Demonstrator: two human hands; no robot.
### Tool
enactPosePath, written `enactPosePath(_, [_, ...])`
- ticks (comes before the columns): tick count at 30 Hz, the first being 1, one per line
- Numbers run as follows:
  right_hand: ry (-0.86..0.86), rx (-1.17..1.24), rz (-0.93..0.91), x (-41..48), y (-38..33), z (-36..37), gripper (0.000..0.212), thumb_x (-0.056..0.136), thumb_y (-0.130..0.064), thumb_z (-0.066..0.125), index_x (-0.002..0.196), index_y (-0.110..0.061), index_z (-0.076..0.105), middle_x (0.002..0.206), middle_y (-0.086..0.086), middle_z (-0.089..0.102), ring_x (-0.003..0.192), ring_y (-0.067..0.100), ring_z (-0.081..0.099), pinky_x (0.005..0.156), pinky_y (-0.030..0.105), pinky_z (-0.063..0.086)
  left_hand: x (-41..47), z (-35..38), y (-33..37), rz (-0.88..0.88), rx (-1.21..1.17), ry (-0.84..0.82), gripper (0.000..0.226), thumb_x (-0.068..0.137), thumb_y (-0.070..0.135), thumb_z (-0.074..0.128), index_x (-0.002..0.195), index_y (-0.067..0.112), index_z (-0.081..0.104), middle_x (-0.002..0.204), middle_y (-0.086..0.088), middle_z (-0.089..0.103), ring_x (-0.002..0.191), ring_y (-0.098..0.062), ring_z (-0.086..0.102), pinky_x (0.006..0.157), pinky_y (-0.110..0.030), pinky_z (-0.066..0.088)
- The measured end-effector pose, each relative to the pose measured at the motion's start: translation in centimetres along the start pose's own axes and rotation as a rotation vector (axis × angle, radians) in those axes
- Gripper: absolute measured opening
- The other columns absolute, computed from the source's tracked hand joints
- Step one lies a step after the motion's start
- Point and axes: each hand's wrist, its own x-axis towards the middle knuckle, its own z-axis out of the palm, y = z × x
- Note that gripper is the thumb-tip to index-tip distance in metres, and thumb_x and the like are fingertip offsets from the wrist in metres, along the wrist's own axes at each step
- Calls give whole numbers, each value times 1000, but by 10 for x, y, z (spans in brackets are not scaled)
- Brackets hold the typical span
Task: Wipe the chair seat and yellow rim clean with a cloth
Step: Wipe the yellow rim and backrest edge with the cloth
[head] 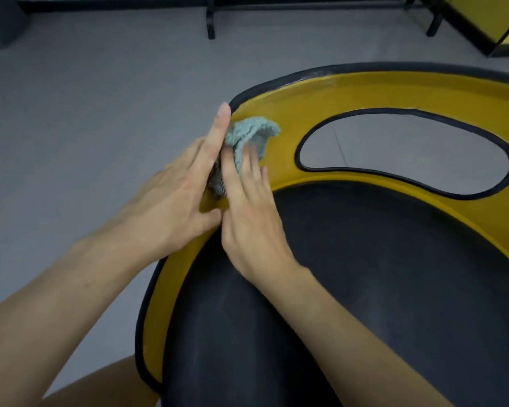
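A chair with a black seat (365, 274) and a wide yellow rim (291, 113) edged in black fills the right and lower part of the head view. A crumpled grey-green cloth (252, 133) lies on the rim's upper left curve. My left hand (177, 195) lies against the cloth's left side with fingers straight, the index finger along the rim's outer edge. My right hand (247, 207) presses flat on the cloth from the right, fingers extended over it. Much of the cloth is hidden between the two hands.
The rim has an oval cut-out (406, 151) with a black border, showing grey floor (86, 98) through it. Black furniture legs (210, 22) and a yellow-and-black panel (488, 22) stand at the far edge. My knee (100, 389) shows at the bottom left.
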Motion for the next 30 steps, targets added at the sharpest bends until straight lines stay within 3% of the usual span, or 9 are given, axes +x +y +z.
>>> enactPosePath(3, [41, -226, -31, 11, 31, -17, 79, 83, -9, 31, 158, -16, 7, 165, 14, 7, 152, 31, 2, 119, 59, 14, -1, -1, 3, -32, 14, -1, 137, 81, 26, 82, 136, 57, -39, 167, 8, 13, 142, -22, 37, 105, -37, 42])
enactPosePath(7, [244, -18, 293, 41, 48, -52, 87, 86, 8, 40, 158, -19, 0, 166, 7, 0, 153, 23, -4, 121, 55, 14, -3, -1, 7, -80, -4, -27, 137, 82, 32, 82, 133, 58, -42, 164, 1, 22, 132, -22, 46, 101, -35, 42])
enactPosePath(10, [320, 44, 306, 41, 30, -42, 83, 86, 7, 41, 158, -12, 5, 166, 10, 5, 153, 25, 0, 120, 54, 17, -2, 1, 7, -73, 7, -12, 137, 82, 32, 82, 133, 58, -42, 164, 2, 21, 135, -21, 44, 103, -36, 41])
enactPosePath(13, [121, 15, 117, 10, 4, -5, 81, 82, 1, 43, 157, -6, 15, 164, 18, 9, 152, 31, 2, 120, 55, 15, -2, 0, 2, -34, 4, 2, 138, 81, 25, 82, 135, 58, -40, 165, 3, 17, 138, -25, 42, 103, -41, 44])
enactPosePath(16, [-42, -117, 44, -9, 9, 3, 79, 86, -6, 39, 158, -11, 7, 165, 13, 3, 153, 26, -4, 121, 54, 11, 0, 0, 2, -27, 3, 7, 137, 81, 24, 82, 137, 57, -39, 162, -1, 25, 129, -26, 48, 98, -44, 48])
enactPosePath(20, [211, -187, 296, 37, 34, -45, 82, 88, -5, 44, 158, -11, 3, 165, 14, 4, 152, 30, -2, 120, 53, 17, -1, -1, 6, -72, 14, -14, 139, 80, 31, 84, 134, 58, -42, 160, 0, 29, 123, -24, 52, 95, -38, 47])
enactPosePath(23, [283, -5, 392, 48, 41, -64, 87, 89, 2, 45, 158, -16, -5, 166, 9, -1, 152, 24, -6, 120, 51, 20, 0, -4, 8, -91, -16, -40, 137, 81, 33, 82, 131, 60, -43, 166, 5, 15, 139, -23, 41, 107, -38, 41])
enactPosePath(26, [255, 66, 316, 37, 28, -48, 87, 86, 3, 48, 158, -14, 3, 166, 9, 1, 152, 24, -5, 119, 51, 24, 1, -4, 7, -70, 0, -20, 138, 81, 32, 83, 133, 59, -42, 166, 4, 17, 138, -26, 42, 105, -39, 42])
enactPosePath(30, [-27, -64, 44, 0, 4, -6, 83, 85, -6, 48, 158, -9, 7, 165, 16, 2, 152, 28, -6, 121, 52, 11, 3, -2, 3, -24, 12, 9, 137, 80, 25, 82, 139, 55, -38, 165, 2, 19, 136, -26, 42, 100, -36, 43])
